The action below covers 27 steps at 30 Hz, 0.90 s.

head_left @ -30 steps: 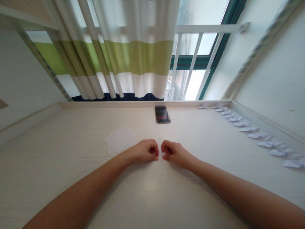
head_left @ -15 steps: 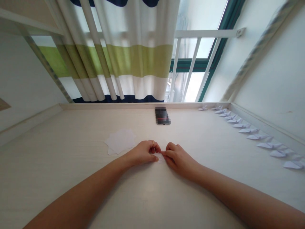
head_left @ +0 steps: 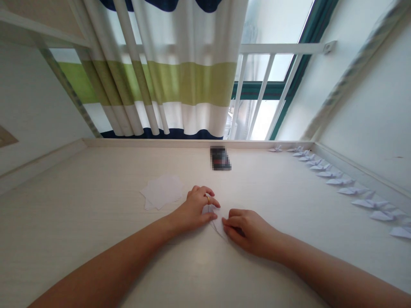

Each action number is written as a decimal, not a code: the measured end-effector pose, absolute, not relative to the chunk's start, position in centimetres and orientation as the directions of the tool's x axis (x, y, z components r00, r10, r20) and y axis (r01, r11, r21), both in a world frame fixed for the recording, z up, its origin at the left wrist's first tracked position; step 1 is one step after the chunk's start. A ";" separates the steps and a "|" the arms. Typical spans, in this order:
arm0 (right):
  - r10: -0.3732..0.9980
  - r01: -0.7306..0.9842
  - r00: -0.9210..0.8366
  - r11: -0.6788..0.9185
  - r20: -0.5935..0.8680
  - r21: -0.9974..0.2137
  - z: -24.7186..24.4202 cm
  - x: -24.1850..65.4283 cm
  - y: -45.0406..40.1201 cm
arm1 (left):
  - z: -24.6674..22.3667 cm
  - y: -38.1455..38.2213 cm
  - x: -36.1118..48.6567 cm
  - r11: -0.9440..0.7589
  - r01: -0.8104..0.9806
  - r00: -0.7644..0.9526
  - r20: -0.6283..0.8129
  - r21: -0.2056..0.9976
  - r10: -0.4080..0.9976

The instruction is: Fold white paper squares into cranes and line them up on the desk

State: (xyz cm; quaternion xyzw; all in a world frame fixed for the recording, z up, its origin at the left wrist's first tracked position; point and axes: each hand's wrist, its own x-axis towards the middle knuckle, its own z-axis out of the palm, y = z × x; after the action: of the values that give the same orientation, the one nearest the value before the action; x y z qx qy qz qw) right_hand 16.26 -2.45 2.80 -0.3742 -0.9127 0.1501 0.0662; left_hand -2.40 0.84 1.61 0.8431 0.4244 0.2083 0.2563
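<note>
While our left hand (head_left: 199, 209) bends over the folded paper (head_left: 219, 226), our right hand (head_left: 224, 221) pinches its right edge.

We have it on the pale surface (head_left: 199, 278) between our hands, left fingers parted across it and touching, right fingers closed on it. Loose white sheets (head_left: 162, 191) lie beyond our left wrist, folded paper birds (head_left: 340, 182) line the right side, and past the far edge hang striped curtains (head_left: 205, 83) beside a white railing (head_left: 282, 49).
</note>
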 end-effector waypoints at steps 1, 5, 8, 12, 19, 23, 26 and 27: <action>0.684 0.643 -0.730 0.688 0.004 -0.336 2.9 16.3 -2.5 | 1.5 0.9 -2.4 -0.509 0.625 0.532 0.154 0.592 0.833; 0.609 0.578 -0.794 0.753 -0.001 -0.313 3.4 16.1 -3.2 | 0.9 0.9 -2.3 -0.449 0.668 0.431 0.184 0.594 0.883; 0.596 0.580 -0.803 0.777 -0.008 -0.247 3.3 15.6 -3.9 | 0.6 0.8 -1.9 -0.391 0.702 0.416 0.102 0.595 0.903; 0.630 0.615 -0.776 0.763 0.015 -0.196 2.9 15.1 -4.2 | 0.8 0.6 -1.7 -0.452 0.665 0.503 0.090 0.594 0.859; 0.719 0.693 -0.690 0.689 0.081 -0.213 2.4 15.7 -2.8 | 1.4 0.4 -2.0 -0.414 0.488 0.610 0.038 0.768 0.791; 0.671 0.631 -0.715 0.740 0.195 -0.233 2.1 16.3 -1.9 | 1.3 0.7 -2.1 -0.413 0.496 0.595 0.048 0.764 0.803; 0.582 0.540 -0.785 0.811 0.214 -0.223 2.0 16.6 -1.4 | 1.5 0.9 -2.3 -0.434 0.482 0.627 0.047 0.761 0.777; 0.557 0.521 -0.804 0.828 0.206 -0.207 2.0 16.6 -1.3 | 1.6 0.9 -2.4 -0.441 0.473 0.644 0.042 0.762 0.764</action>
State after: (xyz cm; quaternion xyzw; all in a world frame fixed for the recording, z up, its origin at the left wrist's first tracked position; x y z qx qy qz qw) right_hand 16.62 -1.33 2.03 -0.2844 -0.9472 0.0704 0.1299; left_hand -2.35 0.95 1.58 0.8262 0.3744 0.1948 0.3732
